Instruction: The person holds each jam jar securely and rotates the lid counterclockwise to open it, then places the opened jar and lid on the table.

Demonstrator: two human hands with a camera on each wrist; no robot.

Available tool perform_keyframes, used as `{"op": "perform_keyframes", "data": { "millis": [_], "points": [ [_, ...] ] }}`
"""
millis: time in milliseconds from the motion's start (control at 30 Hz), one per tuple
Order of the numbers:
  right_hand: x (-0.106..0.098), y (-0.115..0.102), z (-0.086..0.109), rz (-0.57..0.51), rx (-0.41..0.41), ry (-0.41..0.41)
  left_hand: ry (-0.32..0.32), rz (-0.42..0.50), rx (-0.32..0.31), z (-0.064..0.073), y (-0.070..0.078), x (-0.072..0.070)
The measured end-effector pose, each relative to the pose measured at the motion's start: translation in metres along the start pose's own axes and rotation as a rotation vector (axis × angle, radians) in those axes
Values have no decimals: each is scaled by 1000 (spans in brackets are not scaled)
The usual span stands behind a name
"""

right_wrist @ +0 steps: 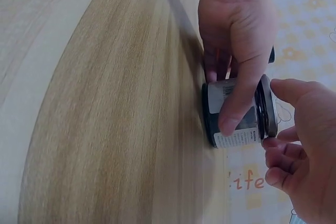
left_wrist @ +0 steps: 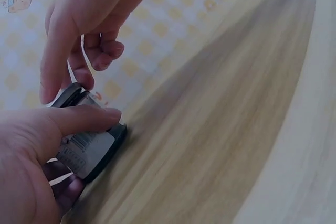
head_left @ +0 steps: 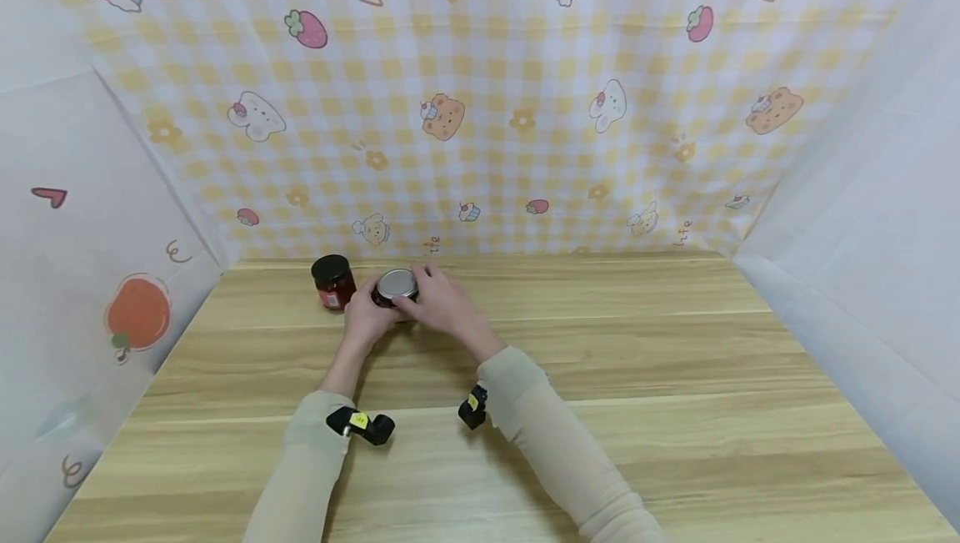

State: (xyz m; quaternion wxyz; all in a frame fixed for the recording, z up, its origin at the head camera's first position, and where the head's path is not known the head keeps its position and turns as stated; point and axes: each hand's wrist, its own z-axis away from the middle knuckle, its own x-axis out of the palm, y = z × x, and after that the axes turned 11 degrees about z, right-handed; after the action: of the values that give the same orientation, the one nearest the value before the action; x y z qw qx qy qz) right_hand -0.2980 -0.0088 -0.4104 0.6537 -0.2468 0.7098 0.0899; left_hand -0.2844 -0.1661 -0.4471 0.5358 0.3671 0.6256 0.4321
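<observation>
A dark glass jar with a pale printed label stands upright on the wooden table, its silver-grey lid on top. My left hand grips the jar's body, with the thumb lying across the label. Around the lid's rim curl the fingers and thumb of my right hand, pinching it from the right side. In the right wrist view the lid's edge sits at the mouth of the jar, between thumb and fingers. Just left of my left hand stands another jar, dark red with a black lid.
The wooden table spreads to the right and toward me. Behind both jars hangs a yellow checked cloth meeting the table's back edge. White cloth walls rise at either side. Each sleeve carries a small black camera.
</observation>
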Motion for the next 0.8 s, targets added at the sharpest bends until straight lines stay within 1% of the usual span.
{"op": "perform_keyframes", "data": {
  "millis": [100, 200, 300, 500, 667, 800],
  "points": [
    [1, 1, 0, -12, -2, 12, 19, 32, 3, 4, 4, 2],
    [1, 2, 0, -17, -4, 18, 32, 47, 3, 5, 5, 3],
    [1, 2, 1, -27, -7, 27, 25, 59, 1, 5, 6, 2],
    [-3, 3, 3, -91, 0, 61, 25, 66, 33, 7, 11, 3],
    [-6, 6, 6, -114, 2, 88, 18, 68, 61, 13, 20, 4],
    [-11, 8, 10, -153, -1, 109, 2, 65, 88, 17, 27, 4]
  ]
}}
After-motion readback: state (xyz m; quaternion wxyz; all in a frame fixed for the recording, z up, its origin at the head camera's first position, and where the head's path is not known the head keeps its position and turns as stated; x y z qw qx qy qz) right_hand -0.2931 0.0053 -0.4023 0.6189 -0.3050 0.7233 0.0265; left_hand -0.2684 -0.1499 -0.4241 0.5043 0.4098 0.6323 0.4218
